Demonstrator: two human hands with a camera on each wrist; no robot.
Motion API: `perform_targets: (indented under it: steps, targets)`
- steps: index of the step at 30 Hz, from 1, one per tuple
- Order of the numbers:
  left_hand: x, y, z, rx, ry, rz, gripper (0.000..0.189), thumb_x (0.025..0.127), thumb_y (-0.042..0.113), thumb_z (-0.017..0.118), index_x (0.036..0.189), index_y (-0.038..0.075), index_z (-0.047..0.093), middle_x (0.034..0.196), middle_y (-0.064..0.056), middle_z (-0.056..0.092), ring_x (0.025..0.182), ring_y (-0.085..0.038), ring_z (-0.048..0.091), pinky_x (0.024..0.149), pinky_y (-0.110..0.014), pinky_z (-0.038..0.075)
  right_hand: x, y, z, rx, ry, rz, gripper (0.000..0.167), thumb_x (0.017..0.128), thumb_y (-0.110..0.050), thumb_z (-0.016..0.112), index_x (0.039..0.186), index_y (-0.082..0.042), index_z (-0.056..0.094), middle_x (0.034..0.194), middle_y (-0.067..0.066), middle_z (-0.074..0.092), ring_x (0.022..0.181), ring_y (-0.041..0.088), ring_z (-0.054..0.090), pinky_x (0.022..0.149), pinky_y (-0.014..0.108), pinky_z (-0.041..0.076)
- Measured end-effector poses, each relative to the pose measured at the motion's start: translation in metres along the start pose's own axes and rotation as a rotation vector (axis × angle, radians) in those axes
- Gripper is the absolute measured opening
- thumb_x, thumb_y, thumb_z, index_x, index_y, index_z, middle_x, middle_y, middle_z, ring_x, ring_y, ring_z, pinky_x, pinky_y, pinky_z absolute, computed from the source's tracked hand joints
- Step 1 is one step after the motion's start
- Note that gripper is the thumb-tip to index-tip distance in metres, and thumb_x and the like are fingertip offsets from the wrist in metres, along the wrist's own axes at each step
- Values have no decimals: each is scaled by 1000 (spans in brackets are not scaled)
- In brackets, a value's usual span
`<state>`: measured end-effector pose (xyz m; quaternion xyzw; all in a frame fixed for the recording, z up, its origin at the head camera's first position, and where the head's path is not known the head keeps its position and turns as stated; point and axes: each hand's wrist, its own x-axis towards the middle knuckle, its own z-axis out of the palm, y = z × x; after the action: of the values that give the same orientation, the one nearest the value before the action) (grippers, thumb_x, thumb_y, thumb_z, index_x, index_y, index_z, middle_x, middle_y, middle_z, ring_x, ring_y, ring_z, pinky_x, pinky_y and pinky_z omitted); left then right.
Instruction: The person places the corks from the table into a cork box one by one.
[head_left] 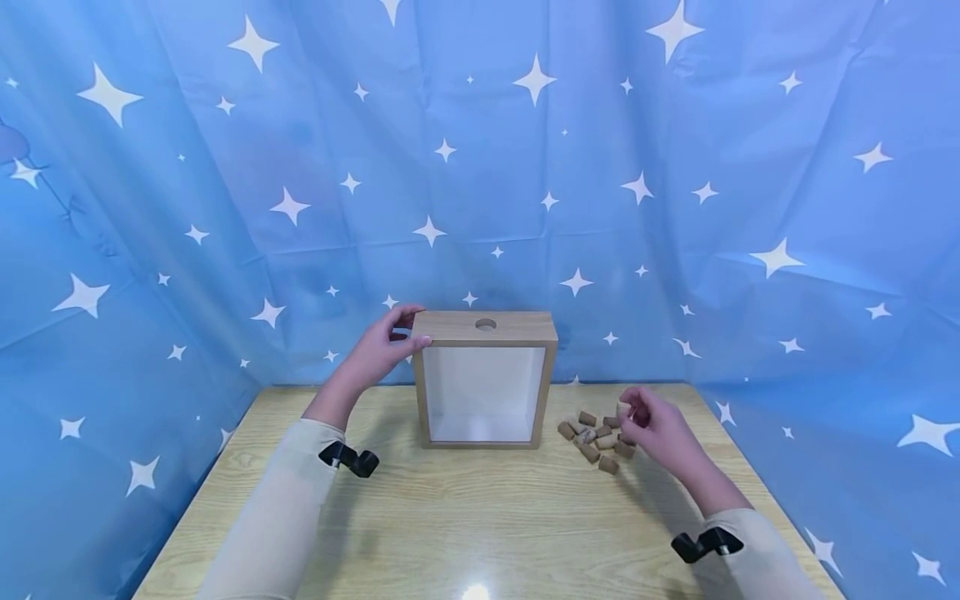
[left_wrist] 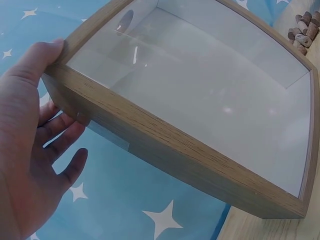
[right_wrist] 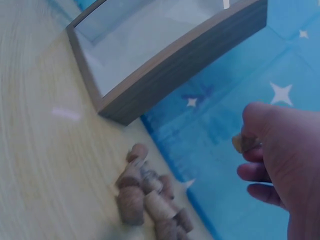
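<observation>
A wooden shadow box frame [head_left: 483, 393] with a clear front and a white back stands upright on the table, with a round hole [head_left: 486, 324] in its top. My left hand [head_left: 372, 352] holds its upper left corner. In the left wrist view the thumb lies on the front edge, while the fingers [left_wrist: 64, 129] reach behind the side. My right hand [head_left: 662, 427] is raised just over the right side of a pile of wine corks [head_left: 589, 451]. Between thumb and fingers it pinches one cork [right_wrist: 238, 143], seen in the right wrist view.
The loose corks lie to the right of the frame on the light wooden table [head_left: 465, 525]. Close behind the table hangs a blue curtain [head_left: 480, 183] with white stars, which also runs along both sides.
</observation>
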<state>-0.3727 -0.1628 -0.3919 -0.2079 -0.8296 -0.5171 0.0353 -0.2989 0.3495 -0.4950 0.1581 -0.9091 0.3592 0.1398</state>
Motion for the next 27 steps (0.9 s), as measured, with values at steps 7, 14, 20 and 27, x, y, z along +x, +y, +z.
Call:
perform_targets:
  steps: [7,14,20,27]
  targets:
    - [-3,1,-3,-5,9,-17,76,101,49,81,163,18,50,157,-15,53,143,-43,51,119,-62,44,12,-16,-5,38,33,-4,24,103,-3,73,124,-6,60,90,5,64,79,18,59,63,30,51]
    - [-3,4,-2,2,23,-23,78,99,52,83,162,18,52,156,-15,55,146,-47,49,119,-63,43,26,-35,-12,56,138,-64,23,104,-5,76,124,-5,65,91,6,71,80,16,66,65,28,55]
    - [-2,4,0,10,24,-24,78,98,54,83,161,19,53,154,-14,57,145,-45,51,119,-63,43,33,-49,-19,127,171,-23,25,106,-11,76,127,-4,65,99,10,75,86,14,68,69,26,56]
    - [-1,0,-4,12,33,-28,82,94,61,85,159,21,56,152,-11,59,144,-44,51,119,-63,42,48,-74,-22,272,162,1,29,107,-20,78,127,-4,65,106,17,74,91,25,69,71,25,54]
